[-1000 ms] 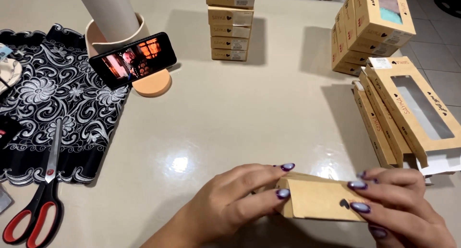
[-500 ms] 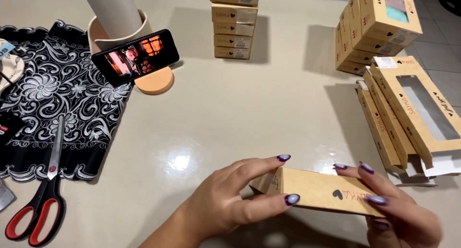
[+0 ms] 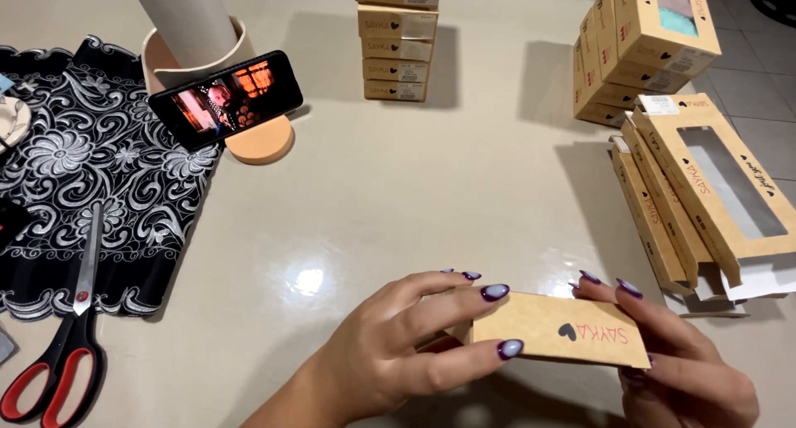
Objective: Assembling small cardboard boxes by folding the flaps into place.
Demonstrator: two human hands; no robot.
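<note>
While half a second ago it tilted more steeply, the brown cardboard box (image 3: 564,328) now lies flatter between both hands (turned, so its printed face shows). Left hand (image 3: 398,353) pinches its near end with spread fingers; right hand (image 3: 688,370) curls fingertips over the far edge.

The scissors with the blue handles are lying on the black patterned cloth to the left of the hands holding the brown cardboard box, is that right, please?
Not quite: the head view shows the scissors have red handles, not blue. Otherwise right: they lie on the black patterned cloth, left of the left hand and right hand holding the brown cardboard box.
</note>
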